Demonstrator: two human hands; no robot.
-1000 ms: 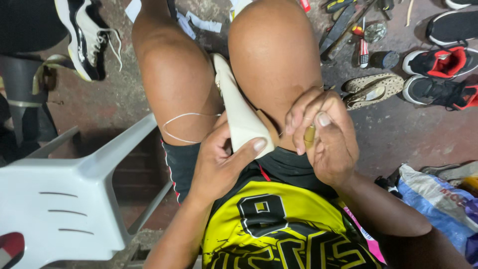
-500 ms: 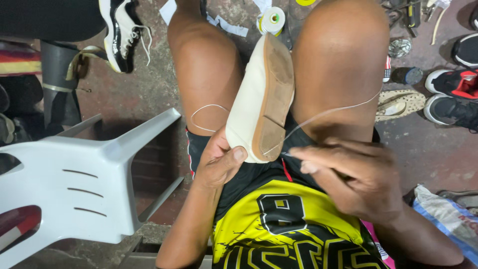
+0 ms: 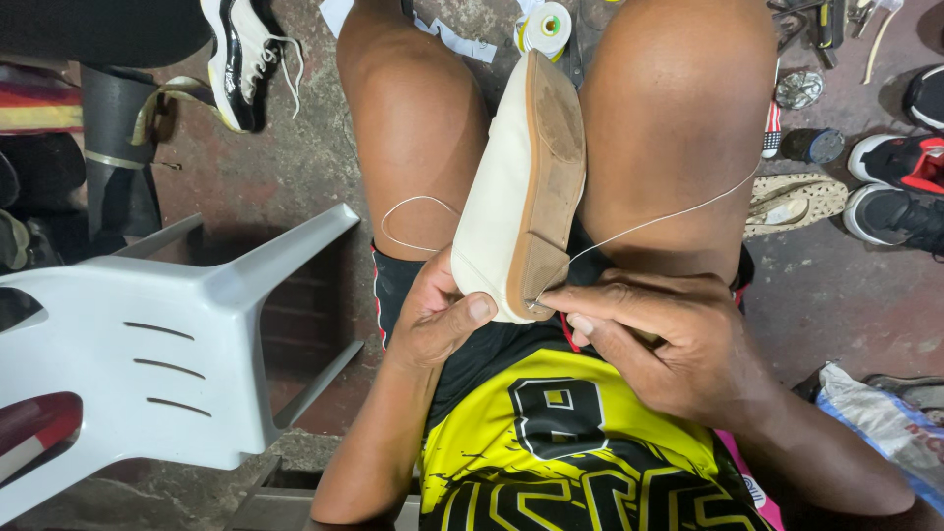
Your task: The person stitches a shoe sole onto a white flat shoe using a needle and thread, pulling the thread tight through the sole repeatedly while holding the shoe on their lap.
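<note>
Item, central: one cream-white canvas slip-on shoe with a tan rubber sole, held sole-edge up between the seated person's bare knees, toe pointing away toward the floor, heel resting near the lap. Left hand: grip closed around the heel end of the shoe, thumb pressed flat against the cream upper, fingers wrapped behind. Right hand: grip pinched together at the heel edge of the sole, fingertips touching the seam where upper meets sole; whatever small tool they hold is hidden. A thin white thread runs taut from that seam point up across the right thigh; a slack loop of the same thread lies on the left thigh. Surroundings: a white moulded plastic chair just beside the left leg; a black-and-white lace-up sneaker on the concrete floor beyond it; a spool of white thread with a green centre on the floor past the toe; a patterned flat sandal and a black-and-red sneaker to the right. The person wears a yellow-and-black sports jersey.
</note>
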